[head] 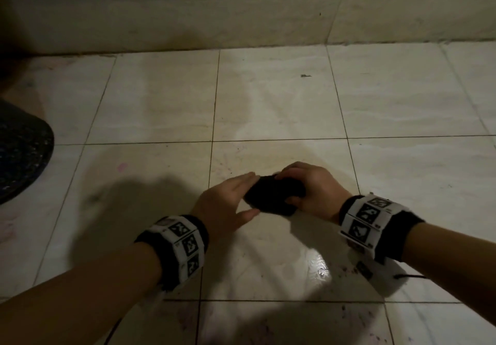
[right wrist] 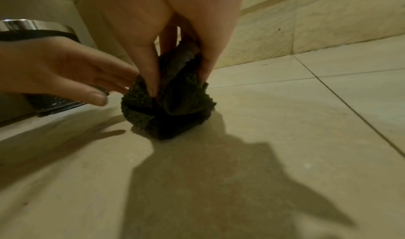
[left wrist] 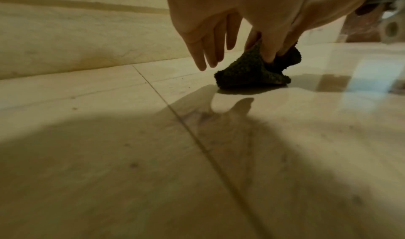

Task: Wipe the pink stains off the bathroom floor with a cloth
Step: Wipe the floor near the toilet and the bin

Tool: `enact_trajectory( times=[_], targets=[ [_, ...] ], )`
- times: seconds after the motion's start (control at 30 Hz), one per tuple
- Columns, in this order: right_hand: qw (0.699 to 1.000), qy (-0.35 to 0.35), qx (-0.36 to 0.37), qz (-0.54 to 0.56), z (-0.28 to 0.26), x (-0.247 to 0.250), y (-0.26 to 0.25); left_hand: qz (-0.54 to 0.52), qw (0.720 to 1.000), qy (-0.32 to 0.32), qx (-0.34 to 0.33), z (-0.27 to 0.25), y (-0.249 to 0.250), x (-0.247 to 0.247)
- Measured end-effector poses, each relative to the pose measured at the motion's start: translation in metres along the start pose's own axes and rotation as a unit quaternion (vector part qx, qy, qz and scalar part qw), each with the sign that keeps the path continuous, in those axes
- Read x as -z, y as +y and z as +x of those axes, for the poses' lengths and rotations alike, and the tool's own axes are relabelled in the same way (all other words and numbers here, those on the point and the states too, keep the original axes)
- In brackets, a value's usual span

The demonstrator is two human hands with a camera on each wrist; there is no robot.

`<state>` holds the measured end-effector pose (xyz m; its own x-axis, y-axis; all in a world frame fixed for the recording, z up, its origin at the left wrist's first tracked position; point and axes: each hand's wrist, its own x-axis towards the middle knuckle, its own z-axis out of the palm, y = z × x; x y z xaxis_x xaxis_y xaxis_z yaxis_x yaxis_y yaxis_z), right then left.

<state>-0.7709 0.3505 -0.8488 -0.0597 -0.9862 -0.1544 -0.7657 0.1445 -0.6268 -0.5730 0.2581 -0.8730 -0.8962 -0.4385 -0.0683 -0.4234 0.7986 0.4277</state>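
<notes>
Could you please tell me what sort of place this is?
Probably a bathroom or washroom: a glossy, wet-looking tiled floor, a matching tiled wall rising straight from it, and faint pink stains on the tiles.

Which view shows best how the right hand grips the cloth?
The right wrist view: the right hand pinches the bunched cloth from above, close up. The head view shows the grip from above, fingers partly hiding the cloth. The left wrist view shows the cloth small, mostly behind the left hand.

No readable text, brand or number anywhere; only black-and-white coded marker squares on both wristbands [head: 367,221], not legible as words.
</notes>
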Motion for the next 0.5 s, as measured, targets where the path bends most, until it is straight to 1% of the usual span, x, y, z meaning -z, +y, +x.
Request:
enact_trajectory(
  times=[0.03,0.1,0.13,0.2,0.27,0.33,0.4,0.43,0.47,0.5],
  targets=[
    [1.0,0.008,-0.013,0.011,-0.001,0.0,-0.001,-0.017,1.0,0.013,0.015,0.007,0.004,-0.002],
    [0.998,0.022,-0.033,0.042,-0.001,-0.003,-0.003,-0.052,0.995,-0.007,0.079,0.021,0.011,-0.003],
    [0.997,0.034,-0.042,0.062,-0.001,-0.005,-0.003,-0.036,0.995,-0.017,0.096,0.027,0.013,-0.003],
    [0.989,0.072,-0.064,0.114,0.0,-0.005,-0.002,0.013,0.994,-0.033,0.108,0.033,0.012,0.001],
    [0.978,0.11,-0.089,0.153,0.004,0.001,0.002,0.006,0.993,-0.026,0.116,0.033,0.003,0.012],
    [0.976,0.129,-0.105,0.143,0.009,0.007,0.005,-0.026,0.993,0.003,0.112,0.025,-0.015,0.033],
    [0.979,0.133,-0.1,0.114,0.014,0.011,0.006,-0.04,0.993,0.061,0.094,0.016,-0.037,0.06],
    [0.981,0.131,-0.095,0.104,0.018,0.011,0.004,-0.03,0.99,0.097,0.1,0.011,-0.052,0.072],
    [0.983,0.128,-0.089,0.094,0.023,0.01,0.003,-0.017,0.982,0.125,0.138,0.005,-0.067,0.085],
    [0.985,0.124,-0.083,0.084,0.028,0.008,0.0,-0.007,0.969,0.149,0.196,0.0,-0.084,0.097]
  ],
)
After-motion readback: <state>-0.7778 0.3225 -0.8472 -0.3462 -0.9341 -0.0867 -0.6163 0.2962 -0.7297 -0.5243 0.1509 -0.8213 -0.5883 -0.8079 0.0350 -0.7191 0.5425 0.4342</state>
